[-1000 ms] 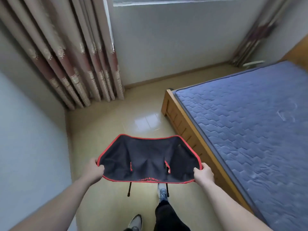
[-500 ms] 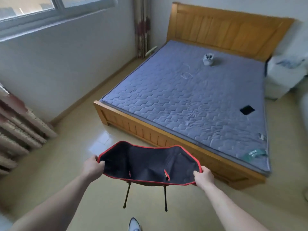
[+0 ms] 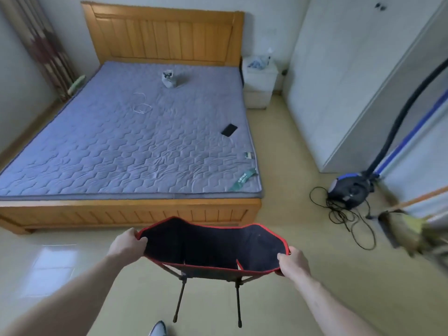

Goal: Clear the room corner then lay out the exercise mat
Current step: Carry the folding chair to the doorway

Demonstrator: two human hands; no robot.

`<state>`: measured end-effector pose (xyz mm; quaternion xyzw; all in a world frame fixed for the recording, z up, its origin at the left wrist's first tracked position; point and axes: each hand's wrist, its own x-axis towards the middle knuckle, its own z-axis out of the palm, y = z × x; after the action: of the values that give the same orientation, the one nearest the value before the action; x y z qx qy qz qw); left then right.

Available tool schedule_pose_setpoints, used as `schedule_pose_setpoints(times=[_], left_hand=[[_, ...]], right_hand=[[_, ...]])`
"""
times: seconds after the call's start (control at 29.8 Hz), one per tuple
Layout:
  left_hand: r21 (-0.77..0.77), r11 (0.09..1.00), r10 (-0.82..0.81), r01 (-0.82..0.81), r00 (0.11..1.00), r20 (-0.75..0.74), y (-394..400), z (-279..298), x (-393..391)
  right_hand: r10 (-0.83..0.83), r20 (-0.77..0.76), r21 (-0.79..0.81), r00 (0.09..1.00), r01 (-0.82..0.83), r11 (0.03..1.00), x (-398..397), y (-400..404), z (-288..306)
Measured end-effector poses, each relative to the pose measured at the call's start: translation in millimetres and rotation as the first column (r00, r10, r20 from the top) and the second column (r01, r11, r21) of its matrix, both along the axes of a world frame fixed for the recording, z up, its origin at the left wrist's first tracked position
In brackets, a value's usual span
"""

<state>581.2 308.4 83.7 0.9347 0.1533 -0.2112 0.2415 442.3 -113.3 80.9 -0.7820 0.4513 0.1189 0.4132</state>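
A folding camp chair (image 3: 211,248) with black fabric, red trim and thin black legs hangs in the air in front of me, above the tiled floor. My left hand (image 3: 127,243) grips its left upper edge. My right hand (image 3: 292,263) grips its right upper edge. Two of the legs point down toward the floor near my shoe (image 3: 158,329). No exercise mat shows in this view.
A wooden bed (image 3: 131,212) with a grey-blue mattress stands just ahead, with a phone (image 3: 229,130) and small items on it. A vacuum cleaner (image 3: 349,189) with hose and loose cord lies at the right, near a white wardrobe (image 3: 339,69). A white nightstand (image 3: 259,81) sits beside the headboard.
My view has swung right from the curtained corner to the whole bed and wardrobe side. The chair stays held in both hands and has travelled with me.
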Motion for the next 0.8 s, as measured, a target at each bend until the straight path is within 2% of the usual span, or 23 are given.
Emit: schedule_pose_setpoints(times=[0.2, 0.27, 0.4, 0.6, 0.8], left_hand=[[-0.039, 0.971, -0.238, 0.236, 0.969, -0.064, -149.2, 1.9, 25.3], [-0.058, 0.939, -0.342, 0.338, 0.937, -0.074, -211.9, 2.5, 37.5], [-0.074, 0.873, -0.487, 0.482, 0.870, -0.079, -313.9, 2.0, 60.4], [-0.131, 0.778, -0.624, 0.614, 0.780, -0.046, -444.2, -8.5, 92.4], [-0.179, 0.672, -0.739, 0.719, 0.666, -0.099, -561.6, -18.1, 112.1]], right_hand=[[-0.180, -0.032, -0.060, 0.983, 0.178, 0.982, -52.8, -119.7, 13.6], [-0.303, -0.022, -0.042, 0.953, 0.302, 0.952, -76.0, -162.1, 11.4], [-0.441, 0.023, -0.015, 0.897, 0.441, 0.897, -101.4, -222.6, 16.7], [-0.580, 0.017, -0.074, 0.814, 0.580, 0.811, -124.1, -294.6, 19.7], [-0.704, 0.013, -0.133, 0.710, 0.699, 0.703, -147.5, -354.3, 24.6]])
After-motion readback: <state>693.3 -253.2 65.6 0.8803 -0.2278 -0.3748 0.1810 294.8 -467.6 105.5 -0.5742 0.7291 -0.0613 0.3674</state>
